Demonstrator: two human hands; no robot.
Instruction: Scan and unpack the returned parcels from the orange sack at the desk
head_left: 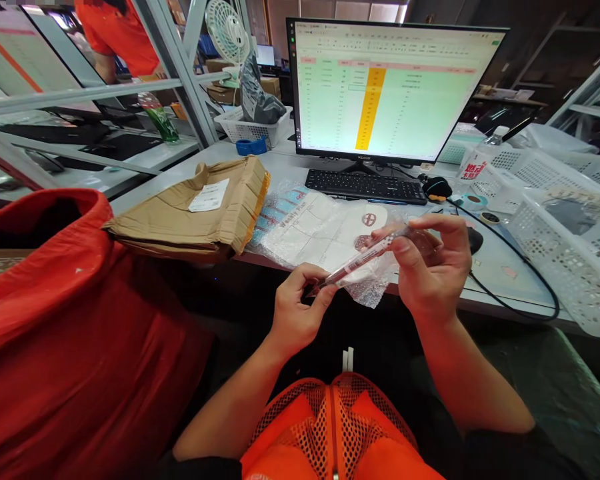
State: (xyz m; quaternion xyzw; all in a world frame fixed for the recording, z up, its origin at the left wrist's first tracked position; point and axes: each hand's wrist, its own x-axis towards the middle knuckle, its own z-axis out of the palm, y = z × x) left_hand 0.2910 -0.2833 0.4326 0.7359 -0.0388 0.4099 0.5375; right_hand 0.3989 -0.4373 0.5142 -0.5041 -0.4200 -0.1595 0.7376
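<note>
A pen-like marker in a clear plastic wrapper (354, 265) slants up to the right between my two hands, above the desk's front edge. My left hand (303, 303) pinches its lower, dark end between thumb and forefinger. At the upper end, my right hand (433, 263) holds the wrapper with thumb and fingers. Just behind lies a flat white printed pad in bubble wrap (320, 230), partly covered by my right hand and the wrapper. A creased brown cardboard parcel (200, 210) with a white label rests to the left of it.
A monitor (380, 93) showing a spreadsheet stands at the back, with a black keyboard (365, 187) before it. White perforated baskets (570, 260) and a black cable (530, 267) lie right. A red fabric-covered container (80, 333) is at left. Beyond the metal frame is a person in orange (125, 37).
</note>
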